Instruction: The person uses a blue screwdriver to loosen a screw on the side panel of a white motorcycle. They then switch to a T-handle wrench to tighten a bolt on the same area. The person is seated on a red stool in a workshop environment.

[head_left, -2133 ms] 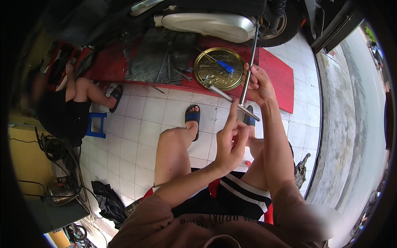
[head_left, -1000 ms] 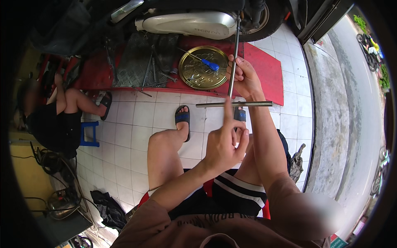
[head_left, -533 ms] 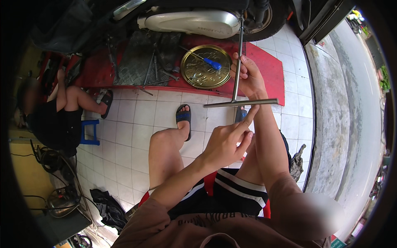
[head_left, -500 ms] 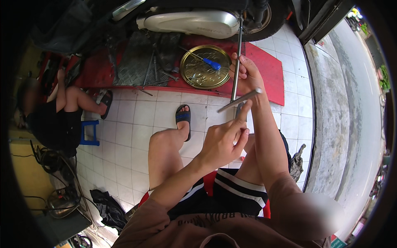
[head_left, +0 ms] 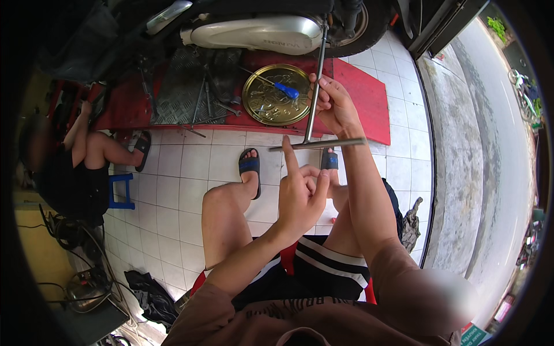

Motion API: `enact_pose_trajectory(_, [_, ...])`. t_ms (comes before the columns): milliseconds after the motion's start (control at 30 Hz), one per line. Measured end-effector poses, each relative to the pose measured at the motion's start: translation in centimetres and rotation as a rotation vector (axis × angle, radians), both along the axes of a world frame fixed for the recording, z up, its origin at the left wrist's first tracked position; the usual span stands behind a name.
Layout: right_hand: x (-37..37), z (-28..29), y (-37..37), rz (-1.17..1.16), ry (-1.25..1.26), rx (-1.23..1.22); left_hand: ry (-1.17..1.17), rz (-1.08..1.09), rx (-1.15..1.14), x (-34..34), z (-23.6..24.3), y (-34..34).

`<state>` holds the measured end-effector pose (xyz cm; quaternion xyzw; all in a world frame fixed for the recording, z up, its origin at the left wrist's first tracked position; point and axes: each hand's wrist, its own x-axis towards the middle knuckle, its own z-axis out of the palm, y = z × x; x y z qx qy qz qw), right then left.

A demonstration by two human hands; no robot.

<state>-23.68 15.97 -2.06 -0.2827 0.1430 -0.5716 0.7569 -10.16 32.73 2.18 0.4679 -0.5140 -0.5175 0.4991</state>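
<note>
Head view: the T-handle wrench (head_left: 312, 120) runs through the right grip (head_left: 336, 105).

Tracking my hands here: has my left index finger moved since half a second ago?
Yes, your left index finger has swung leftward, judged against the gold tray.

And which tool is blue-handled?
The screwdriver on the gold tray; the T-shaped wrench in the right hand and wrenches beside the tray are grey.
</note>
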Motion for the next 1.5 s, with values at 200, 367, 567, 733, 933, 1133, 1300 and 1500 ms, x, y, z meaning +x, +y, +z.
enact_pose_trajectory(200, [-0.2,0.7,0.3,-0.040,0.099,-0.020,-0.158,-0.182,-0.166,1.3,1.4,-0.9])
enact_pose_trajectory(367, [1.3,1.0,0.2,-0.045,0.115,0.020,-0.070,-0.337,-0.046,1.3,-1.7,-0.1])
enact_pose_trajectory(567, [0.0,0.3,-0.1,-0.030,0.027,-0.081,-0.204,-0.025,-0.084,3.0,1.0,-2.2])
enact_pose_trajectory(733, [-0.1,-0.2,-0.6,0.035,-0.052,-0.105,-0.212,-0.429,-0.237,2.2,1.8,-0.7])
enact_pose_trajectory(933, [0.1,0.1,-0.6,-0.046,0.013,-0.132,-0.306,-0.389,-0.049,2.9,0.3,-1.2])
enact_pose_trajectory(1133, [0.1,-0.2,-0.5,-0.039,0.009,-0.142,-0.236,-0.124,-0.246,2.8,1.8,-1.9])
enact_pose_trajectory(1300, [0.1,-0.2,-0.7,-0.015,-0.084,-0.141,-0.413,-0.445,-0.159,2.7,0.7,-1.2])
enact_pose_trajectory(1500, [-0.1,-0.1,-0.5,-0.016,-0.146,-0.141,-0.540,-0.314,-0.243,2.6,3.1,-2.1])
